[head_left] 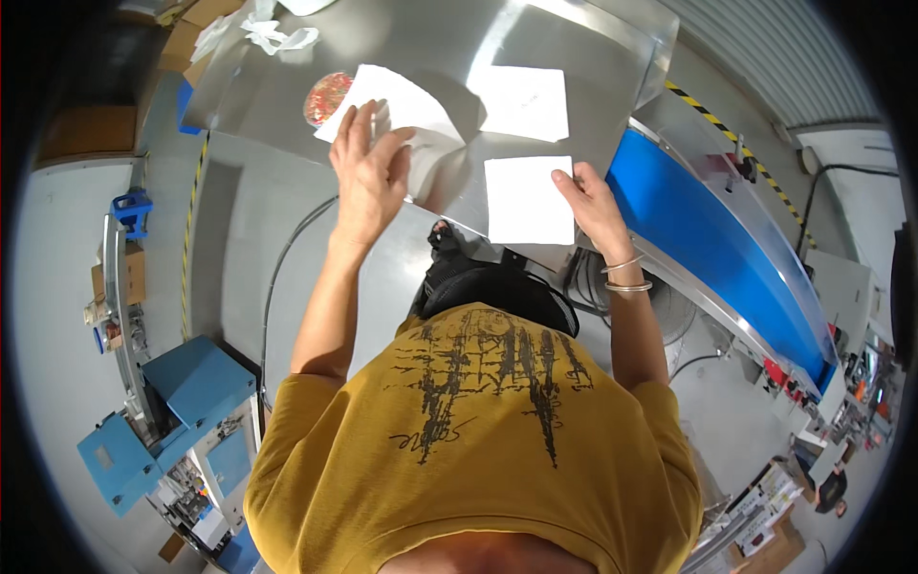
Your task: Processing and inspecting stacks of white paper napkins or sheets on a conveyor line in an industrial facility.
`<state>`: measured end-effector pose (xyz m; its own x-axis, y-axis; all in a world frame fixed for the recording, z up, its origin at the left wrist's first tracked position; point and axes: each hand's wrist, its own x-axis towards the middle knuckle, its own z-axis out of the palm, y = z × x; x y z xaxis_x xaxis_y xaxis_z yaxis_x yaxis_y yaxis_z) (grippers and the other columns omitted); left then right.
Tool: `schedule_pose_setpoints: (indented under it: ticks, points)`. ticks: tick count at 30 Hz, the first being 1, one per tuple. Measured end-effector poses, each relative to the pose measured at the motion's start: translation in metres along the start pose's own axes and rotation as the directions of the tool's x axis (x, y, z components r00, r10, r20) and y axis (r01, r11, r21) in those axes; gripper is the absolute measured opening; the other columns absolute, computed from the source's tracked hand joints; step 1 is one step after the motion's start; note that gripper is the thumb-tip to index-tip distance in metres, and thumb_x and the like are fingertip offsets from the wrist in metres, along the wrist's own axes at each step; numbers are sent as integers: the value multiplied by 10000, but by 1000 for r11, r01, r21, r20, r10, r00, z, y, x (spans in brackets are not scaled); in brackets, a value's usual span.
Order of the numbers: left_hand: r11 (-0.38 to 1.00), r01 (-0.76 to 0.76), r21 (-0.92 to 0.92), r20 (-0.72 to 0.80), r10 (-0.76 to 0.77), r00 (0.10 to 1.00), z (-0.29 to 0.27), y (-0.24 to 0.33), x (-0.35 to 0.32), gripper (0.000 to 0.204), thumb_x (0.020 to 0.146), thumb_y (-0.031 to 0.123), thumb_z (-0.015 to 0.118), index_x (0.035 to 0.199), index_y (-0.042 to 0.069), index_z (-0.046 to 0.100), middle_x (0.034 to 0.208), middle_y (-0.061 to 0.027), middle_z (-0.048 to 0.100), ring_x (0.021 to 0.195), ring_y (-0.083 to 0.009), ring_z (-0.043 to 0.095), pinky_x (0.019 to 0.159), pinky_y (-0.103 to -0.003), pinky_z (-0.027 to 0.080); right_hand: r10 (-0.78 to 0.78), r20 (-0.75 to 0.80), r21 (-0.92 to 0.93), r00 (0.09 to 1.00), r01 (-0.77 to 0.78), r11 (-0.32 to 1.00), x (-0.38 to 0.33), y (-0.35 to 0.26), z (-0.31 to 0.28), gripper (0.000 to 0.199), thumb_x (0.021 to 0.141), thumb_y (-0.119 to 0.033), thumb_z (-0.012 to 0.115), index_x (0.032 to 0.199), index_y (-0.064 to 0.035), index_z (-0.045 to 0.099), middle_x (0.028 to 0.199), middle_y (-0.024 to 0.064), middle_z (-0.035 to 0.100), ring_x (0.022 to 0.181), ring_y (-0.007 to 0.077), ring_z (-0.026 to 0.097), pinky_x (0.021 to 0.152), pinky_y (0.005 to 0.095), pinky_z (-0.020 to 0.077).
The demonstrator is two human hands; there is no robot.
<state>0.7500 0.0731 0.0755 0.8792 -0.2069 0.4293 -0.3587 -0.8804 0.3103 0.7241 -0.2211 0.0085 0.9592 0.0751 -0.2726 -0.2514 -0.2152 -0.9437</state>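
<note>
The left hand (371,172) pinches one thin white sheet (397,105), lifted and creased over a round red patterned disc (328,98). The right hand (588,196) presses open fingers on the edge of a flat square sheet (528,199). A third sheet (524,101) lies flat on the smooth steel worktop (287,201).

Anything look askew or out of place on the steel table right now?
Mostly tidy. Two white sheets lie flat: one farther back, one under the right hand. The sheet at the left hand is skewed and lifted, overlapping a round red item. A crumpled white scrap lies at the far edge.
</note>
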Motion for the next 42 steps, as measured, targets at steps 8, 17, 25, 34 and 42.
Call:
schedule_pose_setpoints:
  ticks: [8, 17, 25, 34, 42]
  points:
    - [1000, 3, 13, 7, -3, 1000, 1, 2, 3, 236, 786, 29, 648, 1005, 100, 698, 1333, -186, 487, 1284, -395, 385, 1032, -496, 313, 85, -185, -66, 979, -99, 993, -16, 21, -22, 362, 932, -338, 600, 969, 21, 566, 740, 43, 570, 668, 110, 485, 619, 284, 442]
    - [998, 31, 61, 1, -31, 1000, 0, 7, -2, 223, 802, 34, 633, 1005, 101, 700, 1324, -182, 491, 1287, -386, 383, 1039, -499, 309, -81, -630, -224, 772, -80, 971, -28, 62, -124, 289, 951, -308, 562, 996, -23, 569, 713, 110, 550, 625, 202, 497, 613, 344, 441]
    - [997, -76, -26, -57, 75, 996, 8, 2, 10, 202, 768, -11, 646, 954, 52, 693, 1228, -204, 557, 1170, -390, 502, 950, -477, 419, -392, -681, -683, 619, -343, 645, -56, 120, -222, 403, 907, -384, 583, 1112, -39, 601, 850, 178, 648, 770, 329, 627, 693, 387, 503]
    - [990, -70, 126, -23, 73, 997, -6, -8, 4, 231, 808, 17, 636, 1029, 72, 673, 1282, -178, 526, 1197, -367, 486, 984, -467, 394, -616, -691, -719, 378, -449, 531, -68, 36, -182, 341, 858, -243, 651, 1147, -72, 590, 993, 145, 656, 920, 317, 617, 793, 374, 489]
    - [999, -22, 43, 13, 22, 1000, 2, 7, 5, 217, 801, 45, 646, 1010, 81, 685, 1309, -164, 486, 1274, -365, 391, 1027, -503, 317, -170, -419, -414, 892, -21, 910, 56, -7, -32, 395, 828, -388, 680, 1016, -41, 664, 937, 142, 696, 837, 256, 675, 733, 346, 522]
